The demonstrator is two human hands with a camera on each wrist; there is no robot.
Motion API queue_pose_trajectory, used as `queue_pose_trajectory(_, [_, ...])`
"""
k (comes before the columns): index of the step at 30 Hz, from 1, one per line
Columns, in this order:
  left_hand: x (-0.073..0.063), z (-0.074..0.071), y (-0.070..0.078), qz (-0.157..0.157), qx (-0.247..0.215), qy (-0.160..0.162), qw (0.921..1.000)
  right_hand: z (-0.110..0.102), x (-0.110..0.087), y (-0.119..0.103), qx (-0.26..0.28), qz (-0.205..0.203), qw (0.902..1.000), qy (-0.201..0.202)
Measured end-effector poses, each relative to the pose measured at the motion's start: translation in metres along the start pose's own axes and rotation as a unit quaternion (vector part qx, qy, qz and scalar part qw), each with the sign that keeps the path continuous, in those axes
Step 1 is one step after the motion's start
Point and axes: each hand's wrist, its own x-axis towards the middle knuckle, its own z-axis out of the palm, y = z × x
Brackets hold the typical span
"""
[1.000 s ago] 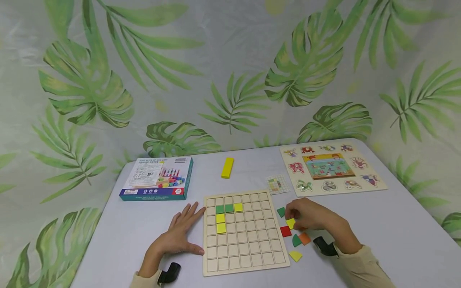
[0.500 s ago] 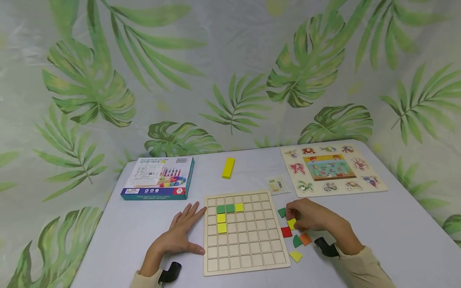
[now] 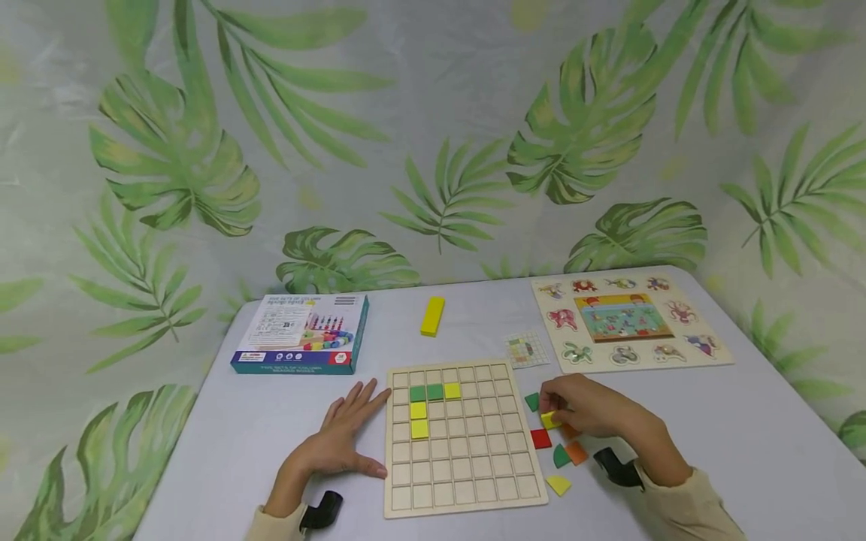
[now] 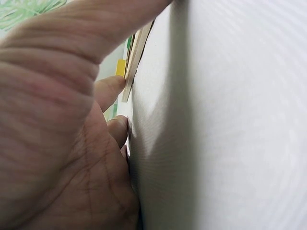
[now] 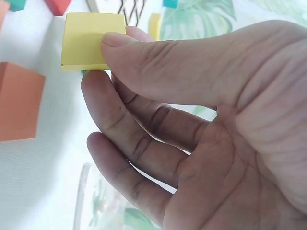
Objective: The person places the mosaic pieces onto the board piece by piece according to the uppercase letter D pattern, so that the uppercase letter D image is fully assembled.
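A wooden grid board (image 3: 467, 451) lies flat in the middle of the table. Set in its upper left cells are green tiles (image 3: 426, 393) and yellow tiles (image 3: 419, 420). My left hand (image 3: 334, 443) rests beside the board, fingers spread, with the thumb and index finger touching its left edge. To the right of the board, my right hand (image 3: 588, 406) pinches a yellow square tile (image 5: 86, 40) between thumb and fingers. Loose pieces surround it: a red square tile (image 3: 540, 439), green pieces (image 3: 561, 455), an orange tile (image 3: 576, 452) and a yellow quarter-round piece (image 3: 558, 485).
A small pattern card (image 3: 526, 349) lies behind the board's right corner. Farther right is a sea-animal puzzle board (image 3: 629, 319). A yellow block (image 3: 432, 316) sits at the back, and a printed toy box (image 3: 301, 334) stands at the back left.
The yellow tile in my right hand has tilted and come up slightly, and an orange piece shows under the hand. My left hand keeps its place at the board.
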Motion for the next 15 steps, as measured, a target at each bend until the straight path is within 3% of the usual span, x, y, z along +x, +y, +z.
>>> queue_pose_trajectory(7, [0.000, 0.002, 0.000, 0.003, -0.012, 0.000, 0.9999, 0.000, -0.001, -0.009, -0.019, 0.008, 0.9997, 0.011])
queue_pose_trajectory(15, [0.001, 0.002, 0.000, -0.001, -0.006, 0.001, 1.0000, 0.003, 0.010, -0.024, -0.008, -0.033, 0.9994, 0.001])
